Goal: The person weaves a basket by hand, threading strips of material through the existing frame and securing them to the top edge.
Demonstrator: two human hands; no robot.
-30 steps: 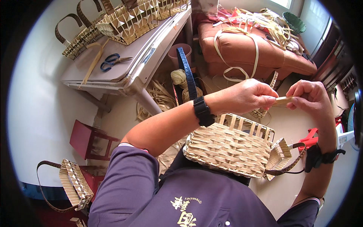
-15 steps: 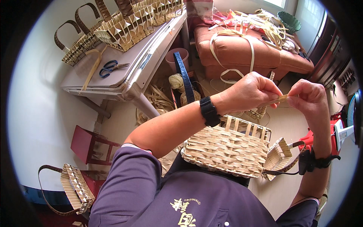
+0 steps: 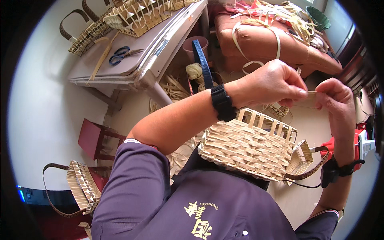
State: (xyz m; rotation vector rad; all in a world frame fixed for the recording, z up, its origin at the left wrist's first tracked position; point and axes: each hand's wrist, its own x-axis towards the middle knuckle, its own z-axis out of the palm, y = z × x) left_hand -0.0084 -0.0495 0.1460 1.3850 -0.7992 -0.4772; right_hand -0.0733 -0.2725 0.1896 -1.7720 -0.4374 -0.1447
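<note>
My left hand [image 3: 280, 83] and my right hand [image 3: 337, 96] are raised above my lap, a small gap apart. Each pinches a thin tan weaving strip [image 3: 312, 92], stretched between the fingertips and seen nearly edge-on. Below them a woven tan basket [image 3: 248, 149] lies tilted on my lap. Its upper edge has upright stakes and an open frame. Beside its right end is a smaller basket [image 3: 303, 155] with a brown curved handle.
Blue-handled scissors [image 3: 120, 55] and several handled baskets [image 3: 138, 18] are on the table [image 3: 128, 74] at left. A pink bin [image 3: 195, 47] stands beyond it. Loose strips cover an orange sofa [image 3: 256, 44]. A red stool [image 3: 94, 138] and another basket [image 3: 82, 186] stand at left.
The view has shifted slightly. Both hands still pinch the strip, which has turned from its flat face to nearly edge-on. The fingertips have moved a little farther apart.
</note>
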